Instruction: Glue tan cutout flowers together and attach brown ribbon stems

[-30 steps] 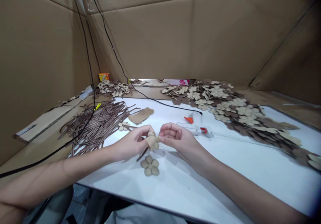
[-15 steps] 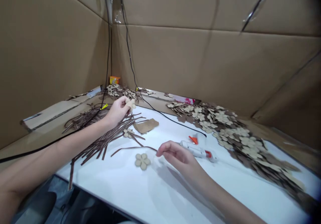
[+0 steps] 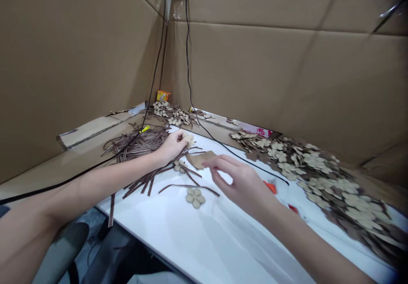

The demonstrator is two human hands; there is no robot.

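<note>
Cardboard flower (image 3: 188, 139) sits pinched in my left hand (image 3: 174, 146), my fingers curled closed around it above the pile of brown strips. Part of it sticks out past my fingertips, pointing away from me and to the right; my fingers hide the rest, so I can't tell which way its face points.

My right hand (image 3: 242, 183) is open with the fingers loosely spread, holding nothing. Its fingertips (image 3: 212, 163) are just beside a torn cardboard scrap (image 3: 200, 159), and I can't tell whether they touch it.

Two more flowers lie on the white board (image 3: 197, 237): a whole five-petal flower (image 3: 195, 198) flat and apart from my hands, and a second flower (image 3: 179, 166) right below my left hand, among the strips. One long curved strip (image 3: 188, 187) lies on its own just above the whole flower, its long axis running across me from left to right.

Beyond the board are two heaps of flower cutouts, one at the back (image 3: 170, 113) and a larger one on the right (image 3: 306, 165).
</note>
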